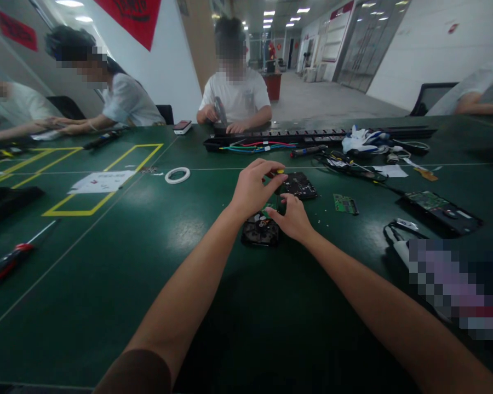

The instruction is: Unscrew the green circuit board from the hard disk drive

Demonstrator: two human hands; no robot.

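Head cam: L hand (255,184) grips 1 yel. item (280,171); R hand (296,220) grip unclear; 2 blk units (301,187) nr.

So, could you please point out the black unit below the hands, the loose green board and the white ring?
Black unit (260,232): head view, its near part.
Loose green board (344,204): head view, middle of its face.
White ring (167,176): head view, left side.

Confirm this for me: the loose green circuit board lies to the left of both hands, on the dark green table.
Not quite: the side is wrong. The head view shows the loose green circuit board to the right of both the left hand and the right hand, on the dark green table.
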